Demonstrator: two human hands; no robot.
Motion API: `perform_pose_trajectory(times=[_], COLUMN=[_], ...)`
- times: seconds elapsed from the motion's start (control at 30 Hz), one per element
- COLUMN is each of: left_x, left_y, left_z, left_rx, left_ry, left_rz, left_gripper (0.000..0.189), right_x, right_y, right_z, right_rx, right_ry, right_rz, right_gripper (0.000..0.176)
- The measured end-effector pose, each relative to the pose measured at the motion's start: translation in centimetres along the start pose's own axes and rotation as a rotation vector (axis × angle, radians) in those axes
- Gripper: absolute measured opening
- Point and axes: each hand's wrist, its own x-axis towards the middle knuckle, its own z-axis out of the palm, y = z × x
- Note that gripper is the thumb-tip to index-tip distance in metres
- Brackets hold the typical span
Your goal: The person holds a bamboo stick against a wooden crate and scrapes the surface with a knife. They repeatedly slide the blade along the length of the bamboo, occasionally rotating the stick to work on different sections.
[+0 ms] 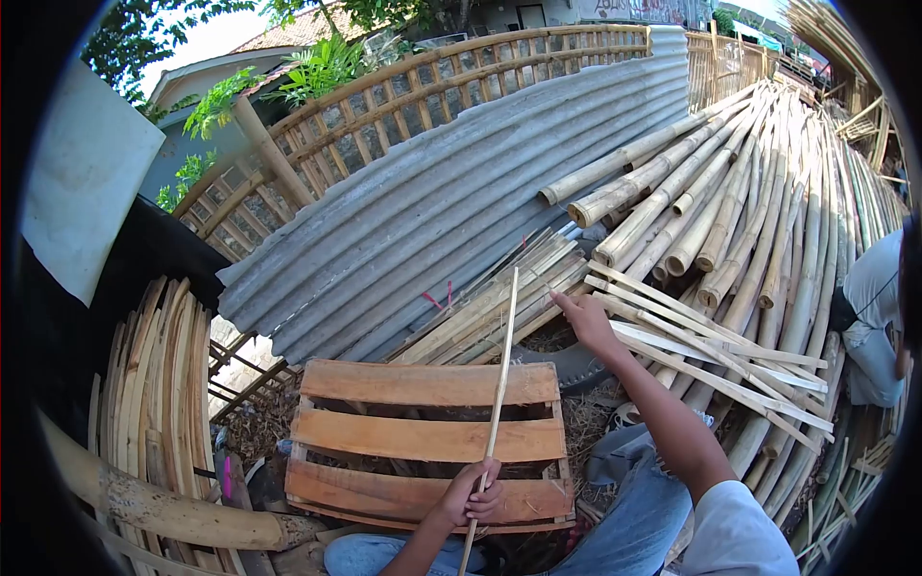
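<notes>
My left hand (pixel 472 493) is wrapped round the lower part of a long, thin bamboo strip (pixel 502 370), which stands nearly upright and leans slightly right. Behind the strip is a slatted wooden crate (pixel 427 438), in front of my knees. My right hand (pixel 588 322) reaches forward, to the right of the strip's upper end and apart from it. Its fingers are drawn together in a pinch; what they hold, if anything, is too small to make out. Close by that hand lie a bundle of split bamboo strips (pixel 480 312) and several loose pale strips (pixel 720 350).
Many round bamboo poles (pixel 715 216) are piled to the right. Corrugated metal sheeting (pixel 461 173) and a bamboo fence (pixel 413 96) run behind. At left stand split bamboo slats (pixel 154 384) and a thick bamboo pole (pixel 182 507). Another person (pixel 874 298) is at the right edge.
</notes>
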Motion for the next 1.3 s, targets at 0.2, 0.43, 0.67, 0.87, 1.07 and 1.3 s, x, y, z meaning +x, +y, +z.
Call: perform_pose_trajectory(times=[0.2,0.43,0.67,0.87,1.07,1.3], left_x=[0.2,0.6,0.8,0.6,0.9,1.0], left_y=[0.0,-1.4,-1.7,-1.6,-2.2,-1.1], left_z=[0.3,0.1,-0.1,-0.3,0.1,-0.6], left_rx=[0.137,0.146,0.118,0.079,0.001,0.001], left_ry=[0.143,0.089,0.039,0.018,-0.101,-0.010], left_rz=[0.026,-0.016,-0.037,-0.044,-0.072,-0.031], left_gripper=[0.041,0.041,0.041,0.041,0.041,0.040], right_x=[-1.8,0.5,1.7,-0.2,1.5,0.5], right_y=[-2.9,0.1,1.2,-1.0,1.1,0.7], right_z=[-0.2,0.4,-0.7,0.0,-0.2,-1.1], right_rx=[-0.160,-0.156,-0.123,-0.258,-0.079,-0.053], right_ry=[-0.323,-0.111,-0.096,-0.204,-0.059,-0.138], right_rz=[-0.346,-0.189,-0.140,-0.284,-0.092,-0.092], right_gripper=[0.063,0.064,0.063,0.068,0.070,0.068])
